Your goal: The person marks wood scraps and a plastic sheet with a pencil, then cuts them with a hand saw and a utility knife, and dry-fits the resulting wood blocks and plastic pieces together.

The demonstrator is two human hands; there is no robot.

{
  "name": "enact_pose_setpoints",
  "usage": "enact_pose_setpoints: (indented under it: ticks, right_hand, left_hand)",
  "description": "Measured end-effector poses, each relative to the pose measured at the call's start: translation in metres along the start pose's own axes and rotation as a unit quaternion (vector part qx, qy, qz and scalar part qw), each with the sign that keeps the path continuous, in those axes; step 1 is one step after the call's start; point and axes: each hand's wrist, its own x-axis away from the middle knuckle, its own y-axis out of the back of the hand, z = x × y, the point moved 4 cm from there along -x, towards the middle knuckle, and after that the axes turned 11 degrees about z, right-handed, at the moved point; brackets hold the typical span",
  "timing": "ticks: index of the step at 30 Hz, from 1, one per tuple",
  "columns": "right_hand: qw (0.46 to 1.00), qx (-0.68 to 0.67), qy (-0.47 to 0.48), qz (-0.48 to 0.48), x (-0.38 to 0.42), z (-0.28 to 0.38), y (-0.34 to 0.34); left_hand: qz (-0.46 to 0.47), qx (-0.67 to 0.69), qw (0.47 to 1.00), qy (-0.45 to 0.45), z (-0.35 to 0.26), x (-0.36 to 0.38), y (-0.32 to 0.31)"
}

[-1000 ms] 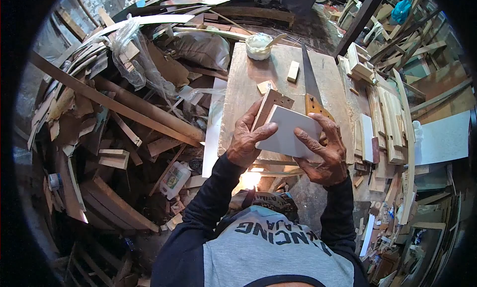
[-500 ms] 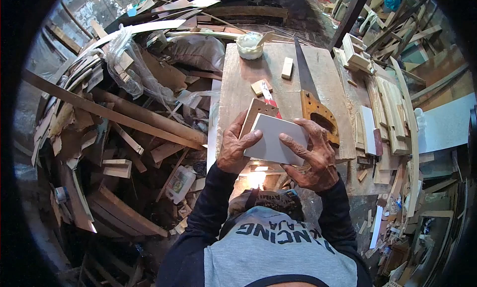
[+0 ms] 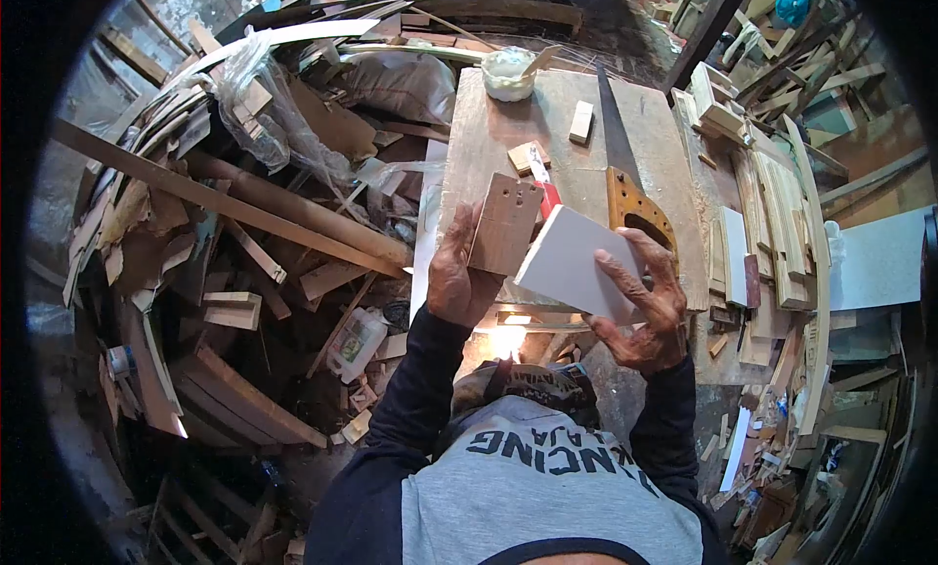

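My left hand [image 3: 461, 275] is closed on a brown wooden block [image 3: 505, 223] with small holes near its far end. In my right hand [image 3: 645, 306] is a flat white-faced board [image 3: 578, 262], gripped between thumb and fingers and tilted. The two pieces are close together above the near part of the workbench [image 3: 645, 106]. Just beyond them lies a red and white tool [image 3: 543, 182], partly covered by the board, beside a small wooden piece [image 3: 526, 158]. A handsaw [image 3: 640, 208] with a yellow-brown wooden handle rests near my right hand.
A tub of pale paste [image 3: 508, 74] with a stick stands at the bench's far left corner. Near it lies a small pale block [image 3: 581, 122]. Scrap wood [image 3: 234, 311] is heaped on the left, and wooden strips [image 3: 777, 223] are stacked on the right.
The white board has moved right, away from the wooden block, uncovering the block's face. Before, the board overlapped the block and my left thumb rested on it. The view has shifted slightly.
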Motion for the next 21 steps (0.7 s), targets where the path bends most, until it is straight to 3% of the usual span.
enact_pose_setpoints:
  ticks: [2, 5, 21]
  right_hand:
    - [1.000, -0.008, -0.001, 0.001, 0.002, -0.001, 0.001]
    - [1.000, -0.010, 0.014, 0.022, 0.002, 0.001, -0.001]
    - [0.999, -0.018, 0.035, 0.006, -0.003, 0.008, -0.011]
  left_hand:
    - [0.068, 0.004, 0.998, -0.002, -0.003, -0.002, -0.005]
    - [0.000, -0.017, 1.000, 0.009, 0.002, -0.003, 0.009]
    - [-0.016, -0.082, 0.995, 0.050, 0.008, 0.005, -0.009]
